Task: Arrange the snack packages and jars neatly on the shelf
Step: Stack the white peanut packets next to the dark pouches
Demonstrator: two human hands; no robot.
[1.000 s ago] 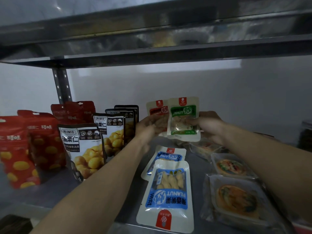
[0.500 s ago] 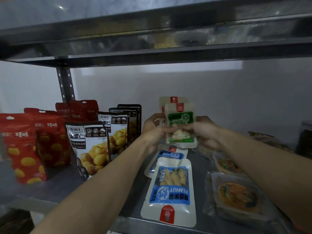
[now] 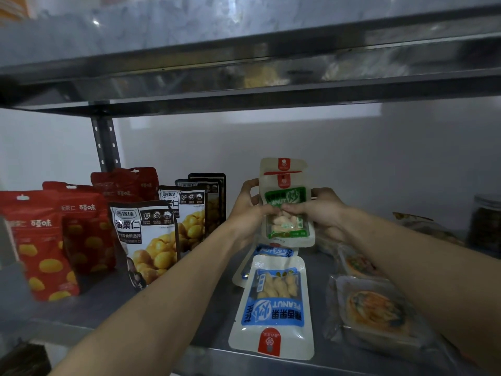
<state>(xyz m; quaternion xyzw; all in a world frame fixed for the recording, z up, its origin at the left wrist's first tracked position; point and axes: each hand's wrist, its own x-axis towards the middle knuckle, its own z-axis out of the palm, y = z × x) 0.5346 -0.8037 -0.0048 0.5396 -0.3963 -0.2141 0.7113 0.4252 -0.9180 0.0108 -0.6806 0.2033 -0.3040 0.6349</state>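
**One head camera, close on the shelf**

A single wide-angle view from the person's head faces forward and slightly down into the shelf [image 3: 113,299], near enough that the left hand [image 3: 245,213] and right hand [image 3: 322,210] meet mid-frame.

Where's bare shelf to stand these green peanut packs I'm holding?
Bare shelf shows in a strip between the front black chestnut bag and the blue peanut pack, and along the front edge before the red bags. Right of the green peanut packs, sealed trays crowd it.
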